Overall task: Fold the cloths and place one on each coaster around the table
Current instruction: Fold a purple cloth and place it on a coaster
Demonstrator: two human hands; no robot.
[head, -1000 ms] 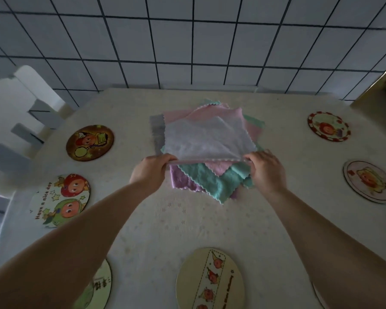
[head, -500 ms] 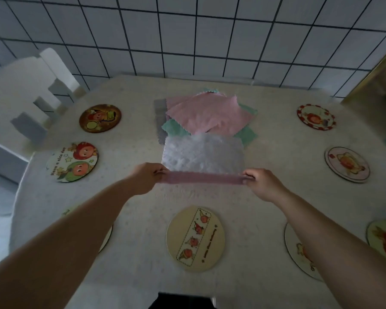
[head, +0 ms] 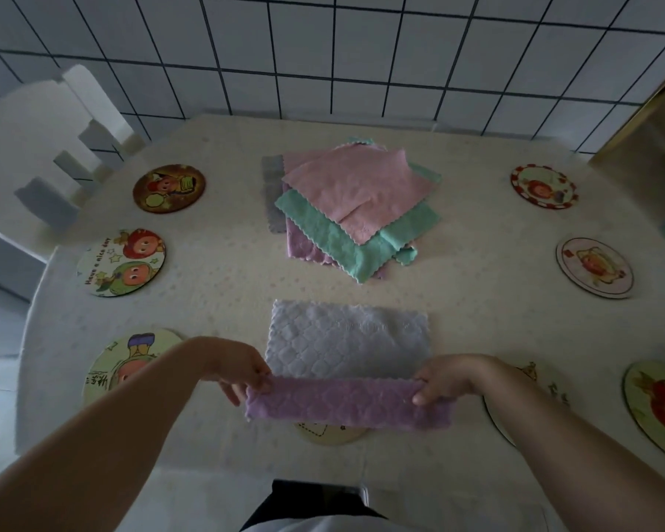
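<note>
A quilted cloth (head: 348, 341), pale grey on one face and purple on the other, lies in front of me with its near edge turned over into a purple band. My left hand (head: 242, 372) pinches the band's left end and my right hand (head: 444, 378) pinches its right end. It covers most of a beige coaster (head: 333, 435) at the table's near edge. A pile of pink, teal, purple and grey cloths (head: 352, 207) sits at the table's middle. Round picture coasters ring the table, among them a dark one (head: 168, 188) far left and a red-rimmed one (head: 543, 187) far right.
More coasters lie at the left (head: 121, 263), near left (head: 131, 359), right (head: 594, 267) and near right (head: 661, 408). A white chair (head: 50, 147) stands at the table's far left corner. A tiled wall (head: 342, 51) runs behind the table.
Both hands have drawn the grey-and-purple cloth off the pile towards me and laid it on the table, with its near edge folded over so the purple side shows.
</note>
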